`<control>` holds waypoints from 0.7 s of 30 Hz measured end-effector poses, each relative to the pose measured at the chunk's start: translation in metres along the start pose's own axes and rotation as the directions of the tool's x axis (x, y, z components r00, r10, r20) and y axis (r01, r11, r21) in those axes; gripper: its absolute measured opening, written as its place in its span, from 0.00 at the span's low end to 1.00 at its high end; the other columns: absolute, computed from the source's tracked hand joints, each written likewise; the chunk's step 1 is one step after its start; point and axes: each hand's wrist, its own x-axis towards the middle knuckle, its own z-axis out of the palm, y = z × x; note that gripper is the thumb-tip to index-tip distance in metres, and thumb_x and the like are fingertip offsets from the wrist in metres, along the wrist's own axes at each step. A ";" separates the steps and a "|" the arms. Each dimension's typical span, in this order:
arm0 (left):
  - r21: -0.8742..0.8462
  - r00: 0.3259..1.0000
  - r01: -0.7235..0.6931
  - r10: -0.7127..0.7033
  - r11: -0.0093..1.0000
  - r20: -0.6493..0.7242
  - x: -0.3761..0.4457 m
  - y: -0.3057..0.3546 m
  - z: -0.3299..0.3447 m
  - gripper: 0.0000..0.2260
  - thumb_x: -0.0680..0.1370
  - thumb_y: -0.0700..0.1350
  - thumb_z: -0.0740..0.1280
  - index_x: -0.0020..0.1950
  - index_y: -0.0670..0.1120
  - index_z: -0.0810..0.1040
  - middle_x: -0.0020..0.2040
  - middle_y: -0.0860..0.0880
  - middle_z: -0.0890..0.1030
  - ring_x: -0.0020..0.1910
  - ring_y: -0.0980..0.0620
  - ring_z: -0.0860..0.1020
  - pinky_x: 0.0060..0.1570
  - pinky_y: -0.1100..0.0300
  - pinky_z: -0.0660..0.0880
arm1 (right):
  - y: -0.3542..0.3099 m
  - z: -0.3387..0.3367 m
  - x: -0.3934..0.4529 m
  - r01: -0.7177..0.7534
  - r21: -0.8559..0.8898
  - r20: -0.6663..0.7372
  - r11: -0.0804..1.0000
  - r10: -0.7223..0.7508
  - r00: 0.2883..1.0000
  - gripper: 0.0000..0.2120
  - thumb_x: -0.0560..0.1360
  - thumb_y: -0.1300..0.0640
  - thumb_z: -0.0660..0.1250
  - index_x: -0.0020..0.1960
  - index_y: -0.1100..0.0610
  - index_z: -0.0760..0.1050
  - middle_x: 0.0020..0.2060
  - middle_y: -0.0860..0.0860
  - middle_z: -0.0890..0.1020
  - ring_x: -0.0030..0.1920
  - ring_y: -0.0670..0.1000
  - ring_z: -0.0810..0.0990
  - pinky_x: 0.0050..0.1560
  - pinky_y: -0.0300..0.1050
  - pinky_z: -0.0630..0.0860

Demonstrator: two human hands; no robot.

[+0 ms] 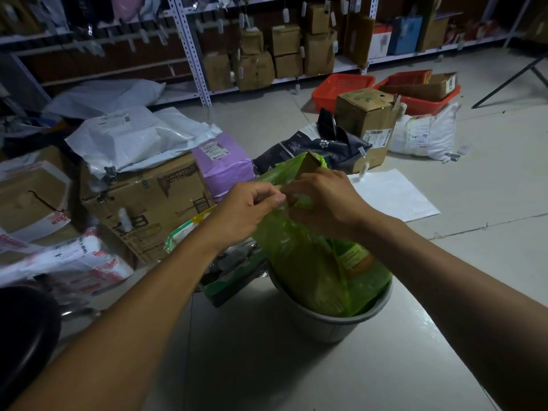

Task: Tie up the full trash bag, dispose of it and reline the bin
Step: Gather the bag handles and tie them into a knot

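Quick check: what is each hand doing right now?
Left hand: pinches the top of the green trash bag.
Right hand: fingers curled round the same bag top, holding it.

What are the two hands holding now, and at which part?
Both the left hand and the right hand pinch the green trash bag at its gathered top edge, above the grey bin in which the bag sits.

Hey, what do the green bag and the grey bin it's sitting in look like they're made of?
Green bag: thin plastic film, seemingly; it is translucent, glossy and crumples where both hands pinch it. Grey bin: smooth with a rolled rim, dull sheen; likely plastic, though painted metal can't be ruled out in this dim light.
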 end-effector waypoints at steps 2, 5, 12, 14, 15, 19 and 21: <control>-0.013 1.000 -0.010 0.010 1.000 -0.009 0.000 0.000 -0.002 0.06 0.80 0.44 0.67 0.47 0.47 0.83 0.39 0.56 0.83 0.41 0.64 0.78 0.46 0.65 0.73 | 0.003 -0.001 0.001 -0.022 0.076 -0.007 0.997 0.023 1.000 0.08 0.75 0.49 0.69 0.51 0.49 0.84 0.47 0.48 0.85 0.50 0.54 0.81 0.55 0.53 0.74; 0.016 1.000 -0.016 0.016 1.000 0.010 -0.002 -0.003 -0.008 0.04 0.79 0.42 0.68 0.46 0.46 0.83 0.39 0.54 0.84 0.40 0.63 0.79 0.45 0.68 0.74 | 0.009 -0.004 -0.001 -0.054 0.171 -0.009 0.984 0.056 0.998 0.07 0.76 0.51 0.69 0.48 0.53 0.84 0.44 0.51 0.85 0.46 0.54 0.81 0.50 0.54 0.75; 0.285 0.999 0.046 -0.039 0.957 -0.031 -0.006 -0.023 -0.027 0.01 0.76 0.43 0.72 0.47 0.48 0.84 0.42 0.52 0.83 0.32 0.65 0.74 0.37 0.63 0.71 | 0.015 0.000 -0.005 -0.049 0.247 -0.006 0.968 0.052 0.999 0.07 0.78 0.53 0.67 0.44 0.55 0.81 0.40 0.50 0.84 0.42 0.52 0.79 0.47 0.46 0.67; 0.308 0.995 0.089 -0.067 0.947 -0.079 -0.008 -0.031 -0.036 0.02 0.76 0.44 0.72 0.47 0.50 0.84 0.41 0.57 0.81 0.32 0.65 0.75 0.38 0.62 0.71 | 0.017 -0.001 -0.005 -0.068 0.280 -0.011 0.958 0.074 0.997 0.09 0.78 0.53 0.67 0.44 0.56 0.81 0.39 0.51 0.83 0.41 0.53 0.79 0.41 0.47 0.68; 0.296 0.993 0.097 -0.074 0.950 -0.088 -0.009 -0.033 -0.038 0.02 0.76 0.44 0.72 0.47 0.50 0.84 0.41 0.58 0.81 0.33 0.66 0.75 0.39 0.62 0.70 | 0.018 -0.001 -0.005 -0.073 0.284 -0.009 0.956 0.079 0.997 0.10 0.78 0.52 0.67 0.45 0.57 0.80 0.39 0.52 0.82 0.40 0.53 0.78 0.40 0.48 0.69; 0.294 0.994 0.069 -0.041 0.953 -0.100 -0.009 -0.032 -0.039 0.03 0.77 0.43 0.71 0.47 0.50 0.84 0.39 0.60 0.81 0.36 0.69 0.75 0.40 0.64 0.69 | 0.019 -0.001 -0.006 -0.072 0.280 -0.003 0.957 0.076 0.997 0.09 0.79 0.53 0.66 0.43 0.57 0.79 0.35 0.51 0.80 0.37 0.52 0.76 0.38 0.47 0.67; 0.264 0.994 0.059 -0.033 0.963 -0.102 -0.009 -0.030 -0.038 0.05 0.78 0.43 0.69 0.47 0.51 0.83 0.40 0.60 0.82 0.39 0.68 0.77 0.43 0.65 0.71 | 0.020 -0.002 -0.007 -0.083 0.295 0.002 0.952 0.087 0.996 0.09 0.79 0.53 0.66 0.41 0.54 0.76 0.32 0.47 0.77 0.34 0.49 0.74 0.35 0.47 0.65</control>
